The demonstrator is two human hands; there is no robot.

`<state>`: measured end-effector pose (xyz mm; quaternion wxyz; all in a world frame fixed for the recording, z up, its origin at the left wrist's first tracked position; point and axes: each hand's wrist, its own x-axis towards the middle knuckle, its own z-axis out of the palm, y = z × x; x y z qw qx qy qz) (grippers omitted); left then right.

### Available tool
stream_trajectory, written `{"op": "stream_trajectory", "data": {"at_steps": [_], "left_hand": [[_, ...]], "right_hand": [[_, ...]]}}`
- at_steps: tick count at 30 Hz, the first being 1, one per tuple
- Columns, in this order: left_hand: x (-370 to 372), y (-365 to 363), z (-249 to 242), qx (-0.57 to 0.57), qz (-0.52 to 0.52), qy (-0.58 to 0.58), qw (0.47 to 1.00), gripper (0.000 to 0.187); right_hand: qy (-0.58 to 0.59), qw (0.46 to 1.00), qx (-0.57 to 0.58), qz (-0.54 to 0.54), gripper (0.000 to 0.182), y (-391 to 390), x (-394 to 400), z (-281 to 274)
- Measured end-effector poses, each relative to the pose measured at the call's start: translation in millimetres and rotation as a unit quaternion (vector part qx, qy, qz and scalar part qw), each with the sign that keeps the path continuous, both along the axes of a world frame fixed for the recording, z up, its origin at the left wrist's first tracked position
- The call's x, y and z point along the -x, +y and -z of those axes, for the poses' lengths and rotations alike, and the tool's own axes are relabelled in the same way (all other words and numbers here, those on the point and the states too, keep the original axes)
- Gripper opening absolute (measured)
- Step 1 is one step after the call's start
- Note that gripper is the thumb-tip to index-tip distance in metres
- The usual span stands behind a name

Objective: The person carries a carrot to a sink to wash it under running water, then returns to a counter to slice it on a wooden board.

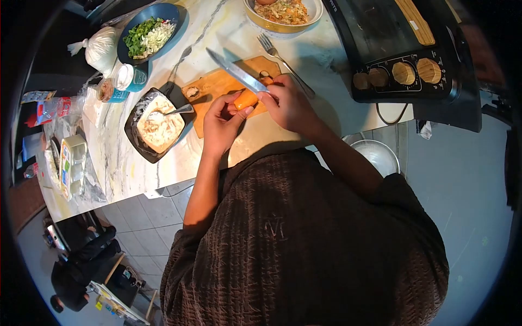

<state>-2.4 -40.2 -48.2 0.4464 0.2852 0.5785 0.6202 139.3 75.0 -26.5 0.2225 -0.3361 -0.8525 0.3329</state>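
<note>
My left hand [222,122] pinches a short, smooth orange vegetable piece [247,100], possibly carrot, above the wooden cutting board [209,100]. In my right hand [288,106] is a kitchen knife [235,69], its blade pointing up and left over the board. The fingers of both hands are close together, hiding the knife's handle and part of the vegetable. Another bit of orange shows on the board beside my right fingers. Left of the board stands a dark square bowl [142,148] of creamy white mixture, with a spoon [179,110] resting in it.
A fork [283,61] lies right of the board. Beyond are a blue plate [124,48] of chopped greens and a bowl [261,23] of shredded food. A black oven [402,81] borders the right side. Jars [129,77] and a tied bag [100,48] stand left. Someone [70,277] is at lower left.
</note>
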Motion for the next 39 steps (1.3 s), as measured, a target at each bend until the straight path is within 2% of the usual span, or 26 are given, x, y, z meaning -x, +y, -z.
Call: {"op": "stream_trajectory", "data": {"at_steps": [2, 5, 7, 9, 11, 13, 16, 18, 20, 23, 26, 28, 30, 36, 39], "left_hand": [[-0.8, -1.0, 1.8, -0.004, 0.002, 0.011, 1.000, 0.036], [-1.6, -1.5, -0.6, -0.004, 0.005, 0.034, 0.999, 0.036], [-0.7, 0.5, -0.3, 0.002, 0.002, 0.046, 0.999, 0.036], [-1.4, 0.6, 2.5, -0.019, -0.001, -0.013, 1.000, 0.036], [-2.2, -0.2, 1.0, -0.008, -0.001, -0.006, 1.000, 0.036], [-0.7, -0.2, 2.4, 0.002, 0.000, 0.004, 1.000, 0.036], [-0.7, 0.7, 4.2, 0.008, 0.001, 0.017, 1.000, 0.037], [-2.5, 1.7, -1.0, -0.016, -0.014, -0.023, 0.999, 0.038], [-2.9, 1.5, 0.9, -0.012, -0.012, -0.010, 1.000, 0.038], [-1.7, 0.7, 3.2, -0.010, -0.007, 0.005, 1.000, 0.037], [-3.2, 1.3, 2.5, -0.004, -0.011, -0.002, 1.000, 0.037], [-3.4, -0.2, 2.9, 0.006, -0.015, -0.006, 1.000, 0.037], [-3.6, -0.3, 2.7, 0.009, -0.011, 0.090, 0.996, 0.037], [-7.6, 5.5, -6.8, -0.023, -0.055, 0.049, 0.997, 0.038], [0.0, 3.5, -0.5, 0.011, -0.023, 0.088, 0.996, 0.041]], "right_hand": [[0.009, 1.000, -0.028, -0.003, 0.020, 1.1, 0.2, -1.5], [0.013, 0.999, 0.038, 0.035, 0.021, 12.3, -1.0, -0.8], [0.021, 1.000, 0.011, 0.003, 0.020, 10.8, -2.7, 1.8], [0.023, 1.000, -0.014, -0.005, 0.020, 4.3, -2.4, 5.7], [0.028, 0.999, -0.042, -0.011, 0.020, 5.6, -2.6, 5.6], [0.010, 0.999, 0.038, 0.020, 0.019, 13.8, -2.7, 1.7], [0.041, 0.998, -0.027, -0.033, 0.020, 4.5, -5.2, 6.5], [0.046, 0.999, -0.017, -0.022, 0.020, 6.2, -4.7, 11.3], [0.056, 0.998, -0.007, -0.012, 0.020, 10.9, -4.6, 11.5], [-0.012, 0.999, 0.038, -0.010, 0.020, 12.6, -4.7, 0.0], [0.054, 0.998, -0.016, -0.012, 0.019, 3.6, -2.7, 6.1], [0.020, 0.999, 0.039, 0.015, 0.018, 9.6, -2.7, 7.9], [0.028, 0.999, 0.028, 0.026, 0.018, 11.8, -5.0, 3.8], [0.025, 0.998, 0.045, 0.037, 0.018, 8.3, -3.6, -21.9], [0.045, 0.998, 0.047, 0.023, 0.016, 3.9, -3.0, -18.9]]}}
